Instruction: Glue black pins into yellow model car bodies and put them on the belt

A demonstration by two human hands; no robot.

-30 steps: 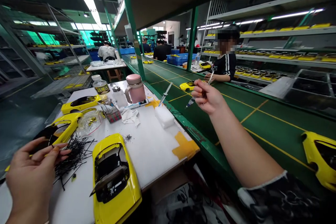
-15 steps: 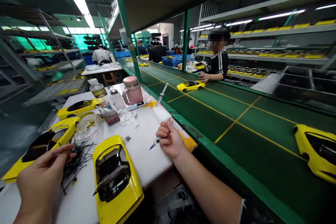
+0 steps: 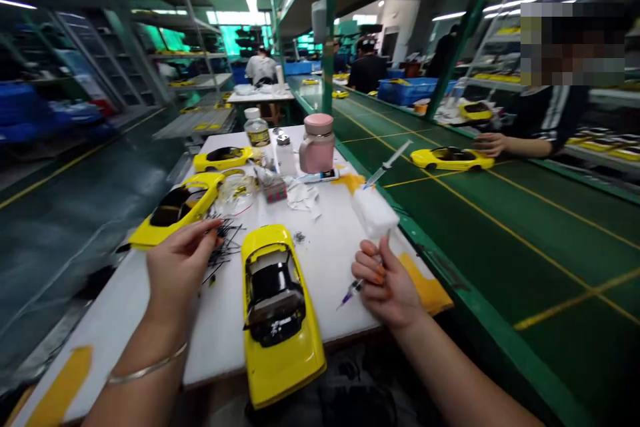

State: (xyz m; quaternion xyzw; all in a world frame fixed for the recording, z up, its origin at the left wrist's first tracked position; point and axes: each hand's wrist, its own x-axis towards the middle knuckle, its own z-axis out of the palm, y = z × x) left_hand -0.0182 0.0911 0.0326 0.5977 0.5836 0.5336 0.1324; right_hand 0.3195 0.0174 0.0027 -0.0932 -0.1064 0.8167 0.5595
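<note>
My right hand [image 3: 387, 283] is closed around a syringe [image 3: 353, 290], whose purple-based needle points down and left over the table. Its barrel is mostly hidden by my fingers. My left hand [image 3: 180, 263] pinches thumb and fingers together at the pile of thin black strips [image 3: 227, 243]; whatever lies between the fingertips is too small to make out. Between my hands a yellow model car body [image 3: 287, 370] with black windows rests on the white table. Left of it, another yellow car body [image 3: 173, 213] stands behind my left hand. A second syringe [image 3: 387, 163] stands tilted in a white foam block [image 3: 376, 210].
A pink mug [image 3: 319, 147], a bottle [image 3: 257, 130], a clear jar [image 3: 285, 157], a tube [image 3: 317, 177] and crumpled tissue [image 3: 303, 197] stand or lie at the back. On the right runs a green conveyor [image 3: 480, 233] carrying a yellow car [image 3: 450, 158]; a co-worker's hand [image 3: 493, 144] touches it.
My view has swung left, so everything sits further right. The left hand remains pinched by the black strips, and the right hand still holds the syringe.
</note>
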